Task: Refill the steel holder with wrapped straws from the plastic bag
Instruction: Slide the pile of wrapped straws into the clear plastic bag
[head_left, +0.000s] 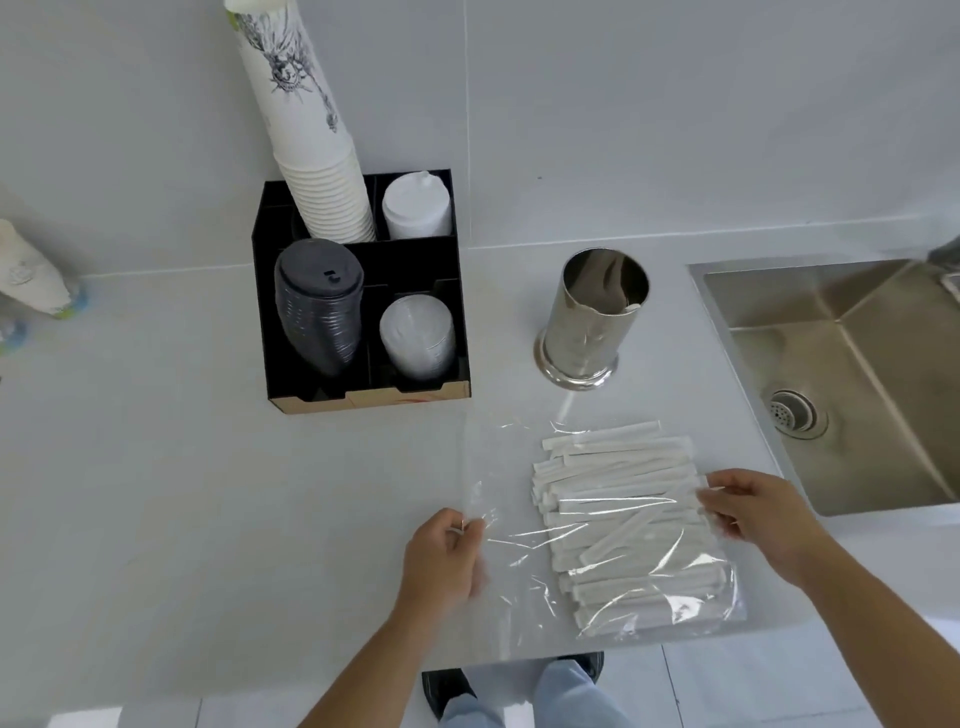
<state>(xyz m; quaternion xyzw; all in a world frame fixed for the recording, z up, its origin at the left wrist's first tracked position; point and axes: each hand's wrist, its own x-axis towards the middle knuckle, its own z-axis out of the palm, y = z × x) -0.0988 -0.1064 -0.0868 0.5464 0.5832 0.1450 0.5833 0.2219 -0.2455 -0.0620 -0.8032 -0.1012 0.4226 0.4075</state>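
Head view is showing the plastic bag (597, 525) of wrapped straws (618, 514) lying at five o'clock on the counter (182, 493); left hand (447, 553) is pinching its open edge; right hand (753, 512) is gripping its far side; steel holder (592, 317) is standing upright at one o'clock.

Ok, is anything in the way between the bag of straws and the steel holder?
Nothing on the counter between them. The wrapped straws are sealed inside the plastic bag, which both the left hand and right hand grip. The steel holder stands open-topped just beyond.
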